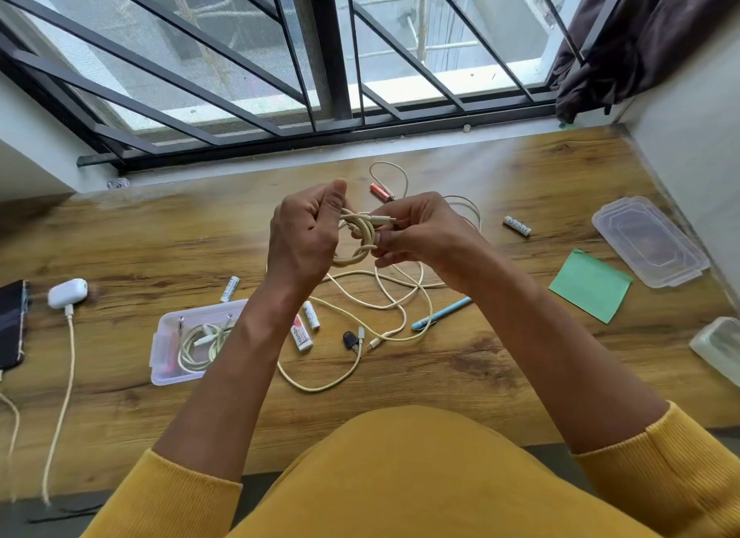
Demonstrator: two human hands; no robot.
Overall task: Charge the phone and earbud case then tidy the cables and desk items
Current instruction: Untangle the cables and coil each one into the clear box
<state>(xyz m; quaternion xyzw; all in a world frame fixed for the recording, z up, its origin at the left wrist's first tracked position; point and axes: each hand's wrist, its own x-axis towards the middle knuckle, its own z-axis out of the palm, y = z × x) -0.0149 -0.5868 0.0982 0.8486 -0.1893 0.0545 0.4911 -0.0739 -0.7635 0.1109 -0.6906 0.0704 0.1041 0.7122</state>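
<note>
Above the middle of the wooden desk, both hands hold a coiled cream cable. My left hand grips the coil. My right hand pinches its plug end. More loose cream cables lie tangled on the desk below. The white earbud case sits at the left with a cable plugged into it. The dark phone lies at the far left edge, partly cut off. A clear box near my left forearm holds a coiled cable.
Batteries, a red battery, a blue pen, a Camlin tube, a black key-like item, a green sticky pad, a clear lid and another clear box lie scattered. A barred window stands behind.
</note>
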